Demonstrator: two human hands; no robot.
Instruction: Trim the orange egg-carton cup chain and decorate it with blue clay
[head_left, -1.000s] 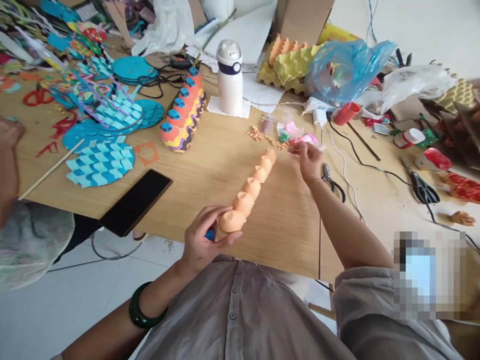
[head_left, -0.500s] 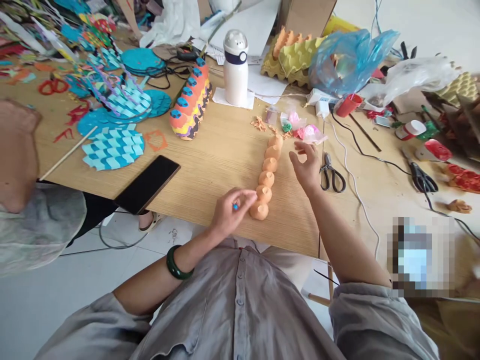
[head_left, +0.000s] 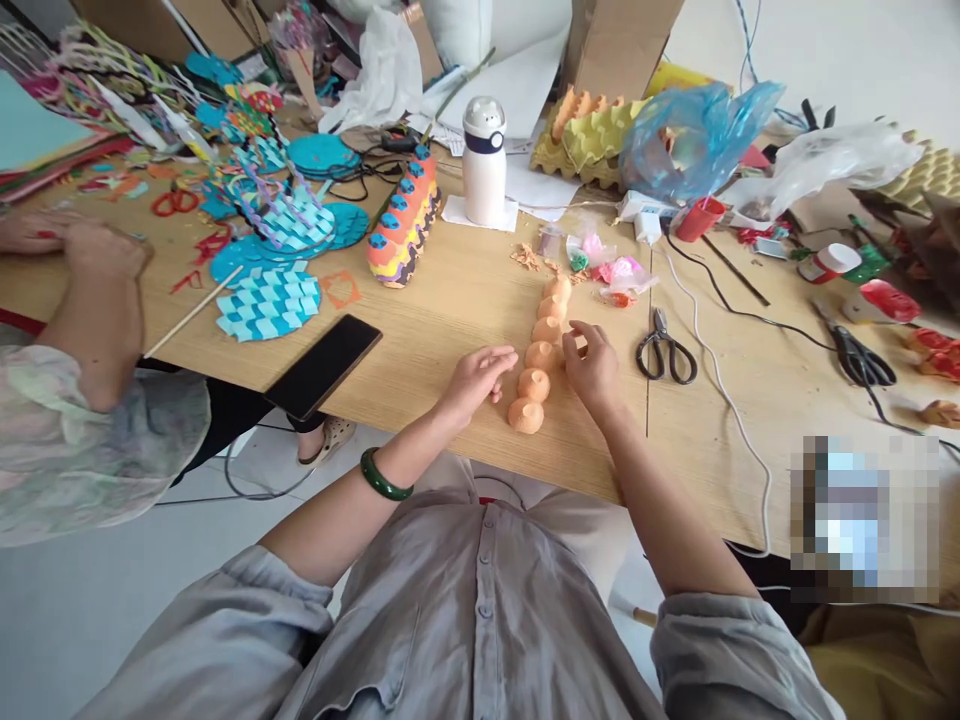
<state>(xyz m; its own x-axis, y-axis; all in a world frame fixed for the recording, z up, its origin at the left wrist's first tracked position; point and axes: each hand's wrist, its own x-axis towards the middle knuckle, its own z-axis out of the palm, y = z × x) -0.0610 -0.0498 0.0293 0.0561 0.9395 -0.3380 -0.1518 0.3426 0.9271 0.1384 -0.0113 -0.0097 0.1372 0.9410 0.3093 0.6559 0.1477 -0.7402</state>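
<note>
A strip of orange egg-carton cups (head_left: 534, 385) lies on the wooden table, running away from me. To its left is my left hand (head_left: 474, 385), fingers together and partly curled, fingertips close to the cups; what lies inside it is hidden. My right hand (head_left: 594, 372) is at the strip's right side, thumb and forefinger bent together by a middle cup. Whether a small piece sits between those fingertips is too small to tell. Beyond the strip's far end are small bags of pink and green clay (head_left: 619, 270), a red-orange lump (head_left: 621, 299) and orange crumbs (head_left: 526, 257).
Black-handled scissors (head_left: 666, 350) lie to the right, beside a white cable (head_left: 709, 370). A phone (head_left: 324, 368), a painted egg-carton caterpillar (head_left: 405, 225) and a white bottle (head_left: 484, 165) stand or lie left and ahead. Another person's hands (head_left: 97, 250) rest at far left.
My right hand has come from near the clay bags down and left to the strip. My left hand has turned, and the blue bit seen in it is now out of sight.
</note>
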